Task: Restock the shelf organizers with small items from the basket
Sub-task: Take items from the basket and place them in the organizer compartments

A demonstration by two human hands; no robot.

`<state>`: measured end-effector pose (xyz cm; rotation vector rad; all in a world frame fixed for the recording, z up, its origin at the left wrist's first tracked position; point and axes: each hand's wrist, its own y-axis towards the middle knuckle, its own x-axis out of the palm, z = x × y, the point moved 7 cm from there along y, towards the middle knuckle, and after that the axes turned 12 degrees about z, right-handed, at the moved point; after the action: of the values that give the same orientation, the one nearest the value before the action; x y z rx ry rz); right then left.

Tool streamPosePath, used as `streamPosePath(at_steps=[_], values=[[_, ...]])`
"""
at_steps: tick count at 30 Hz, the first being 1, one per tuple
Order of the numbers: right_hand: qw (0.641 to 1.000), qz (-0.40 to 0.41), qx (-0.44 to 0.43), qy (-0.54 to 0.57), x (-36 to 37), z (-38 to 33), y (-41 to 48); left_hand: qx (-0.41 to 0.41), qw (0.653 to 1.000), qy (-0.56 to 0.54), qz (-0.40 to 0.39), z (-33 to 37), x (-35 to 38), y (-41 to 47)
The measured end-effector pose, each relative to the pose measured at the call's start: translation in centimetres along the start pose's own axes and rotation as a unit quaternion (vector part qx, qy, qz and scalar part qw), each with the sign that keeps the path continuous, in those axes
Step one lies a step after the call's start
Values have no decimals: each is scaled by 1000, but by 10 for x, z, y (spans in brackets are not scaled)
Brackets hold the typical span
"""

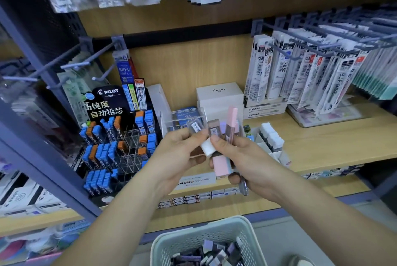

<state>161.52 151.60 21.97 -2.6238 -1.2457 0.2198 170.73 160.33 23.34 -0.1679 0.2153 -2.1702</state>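
My left hand (175, 154) pinches a small clear lead case with a white cap (198, 134) in front of the shelf. My right hand (240, 161) grips a bunch of several cases: a pink one (232, 118), a brownish one (214, 131) and a pink-and-blue one (222, 166). Both hands meet above the shelf's front edge. Behind them stands a clear acrylic organizer (171, 123). A pale green basket (171, 242) with several dark and lilac cases sits low in the middle.
A black Pilot lead display (120, 137) with blue and orange tubes stands to the left. White divided boxes (270, 139) sit on the right of the wooden shelf (322, 143). Refill packs hang from hooks (322, 68) above right; bare hooks (71, 66) jut out left.
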Motion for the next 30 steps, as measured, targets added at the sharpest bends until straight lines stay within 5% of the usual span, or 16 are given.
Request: streamPosePath(at_steps=[5,9,19,21,25,30], values=[[1000,21,13,-2,-17,5,8,12,985,169,-39,-4,-7,-1],[998,-33,57,6,-19,13,9,197,898,392,-29,4,0,-6],[993,-89,73,40,-27,16,8,399,802,439,69,21,10,-11],[994,-83,63,25,-28,15,8,372,819,430,73,18,10,-6],[997,-55,45,4,-37,10,8,126,964,233,-28,-2,6,7],[999,-32,-1,-29,-52,11,15,22,997,68,6,-7,4,8]])
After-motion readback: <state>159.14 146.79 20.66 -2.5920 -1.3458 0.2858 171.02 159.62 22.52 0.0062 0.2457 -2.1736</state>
